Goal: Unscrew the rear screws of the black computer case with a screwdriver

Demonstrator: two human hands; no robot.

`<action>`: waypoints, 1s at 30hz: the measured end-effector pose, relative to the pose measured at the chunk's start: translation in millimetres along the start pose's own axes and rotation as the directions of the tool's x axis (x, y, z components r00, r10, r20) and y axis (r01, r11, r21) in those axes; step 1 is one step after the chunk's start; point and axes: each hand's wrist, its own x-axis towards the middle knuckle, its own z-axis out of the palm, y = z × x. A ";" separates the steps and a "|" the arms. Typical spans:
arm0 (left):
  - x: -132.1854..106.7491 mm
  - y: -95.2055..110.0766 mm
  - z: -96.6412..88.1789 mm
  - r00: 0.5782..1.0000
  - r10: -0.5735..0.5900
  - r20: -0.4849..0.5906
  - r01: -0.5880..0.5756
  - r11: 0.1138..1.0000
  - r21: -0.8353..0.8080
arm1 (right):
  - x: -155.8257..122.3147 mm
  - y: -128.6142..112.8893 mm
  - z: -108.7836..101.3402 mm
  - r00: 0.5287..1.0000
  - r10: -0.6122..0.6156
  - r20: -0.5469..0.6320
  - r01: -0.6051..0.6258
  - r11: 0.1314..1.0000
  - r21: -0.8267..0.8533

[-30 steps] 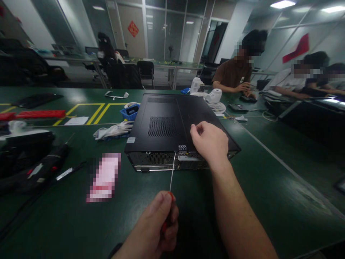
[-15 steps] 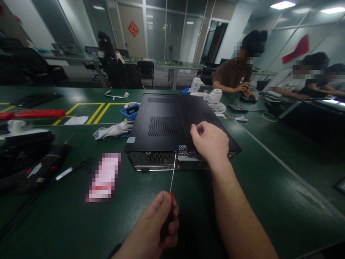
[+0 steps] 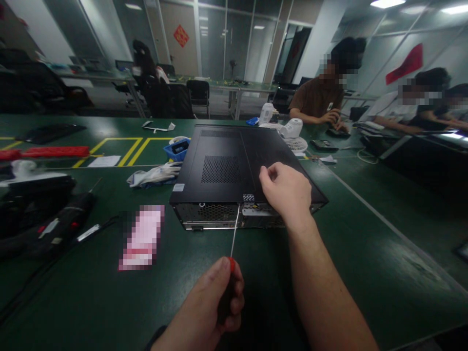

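Note:
A black computer case [image 3: 224, 195] lies flat on the green table, its rear panel facing me. My left hand [image 3: 215, 297] is wrapped round the red-topped handle of a screwdriver [image 3: 234, 236]. The long thin shaft points away from me, and its tip meets the upper edge of the rear panel near the middle. What the tip touches is too small to make out. My right hand [image 3: 287, 192] rests on the right part of the case's top, its fingers curled and thumb near the index finger. Nothing shows between those fingers.
White gloves [image 3: 155, 174] and a blue bin [image 3: 178, 149] sit left of the case. A black power drill [image 3: 69, 219] and a pink-white sheet [image 3: 144, 236] lie nearer on the left. White fans [image 3: 290, 129] stand behind the case. A co-worker [image 3: 318, 100] sits across the table.
The view has shifted very slightly. Both hands keep their places, the left on the screwdriver and the right on the case; the shaft still meets the same spot.

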 end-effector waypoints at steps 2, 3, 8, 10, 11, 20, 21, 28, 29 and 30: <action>0.6 -0.1 -0.6 1.000 -0.022 0.009 0.022 1.000 0.002 | 0.0 0.1 0.5 1.000 -0.001 -0.004 0.001 1.000 0.000; 0.8 -0.2 -1.0 1.000 -0.027 0.016 0.027 1.000 0.000 | 0.0 0.1 0.6 1.000 -0.001 -0.007 0.001 1.000 -0.002; -0.2 1.0 0.3 1.000 0.009 0.006 -0.009 1.000 0.019 | 0.2 -0.2 0.1 1.000 -0.002 -0.007 0.002 1.000 -0.003; -1.0 2.0 1.5 1.000 0.016 -0.001 -0.016 0.999 0.032 | 0.3 -0.5 -0.4 1.000 -0.001 -0.002 0.001 1.000 -0.004; -1.1 2.3 2.0 1.000 0.016 -0.003 -0.015 0.999 0.031 | 0.3 -0.7 -0.7 1.000 0.000 0.001 0.000 1.000 -0.005; 1.7 0.2 1.1 1.000 -0.023 -0.014 0.023 1.000 0.002 | 0.3 -0.9 -2.0 1.000 0.001 0.007 -0.001 1.000 0.005; 1.4 0.4 1.2 1.000 -0.030 -0.007 0.030 0.999 0.011 | 0.3 -0.8 -1.8 1.000 0.001 0.006 -0.001 1.000 0.006; 3.6 0.3 -0.4 0.999 -0.039 -0.018 0.039 0.999 -0.002 | 0.0 -0.8 -1.6 1.000 0.003 0.011 -0.003 1.000 -0.003; 4.4 -0.4 -1.1 0.999 -0.046 -0.014 0.046 0.999 -0.006 | 0.0 -1.0 -1.9 1.000 0.004 0.013 -0.004 1.000 -0.004; 5.1 -0.9 -1.7 0.999 -0.050 -0.011 0.050 0.999 -0.012 | -0.1 -1.2 -2.1 1.000 0.007 0.015 -0.007 1.000 -0.005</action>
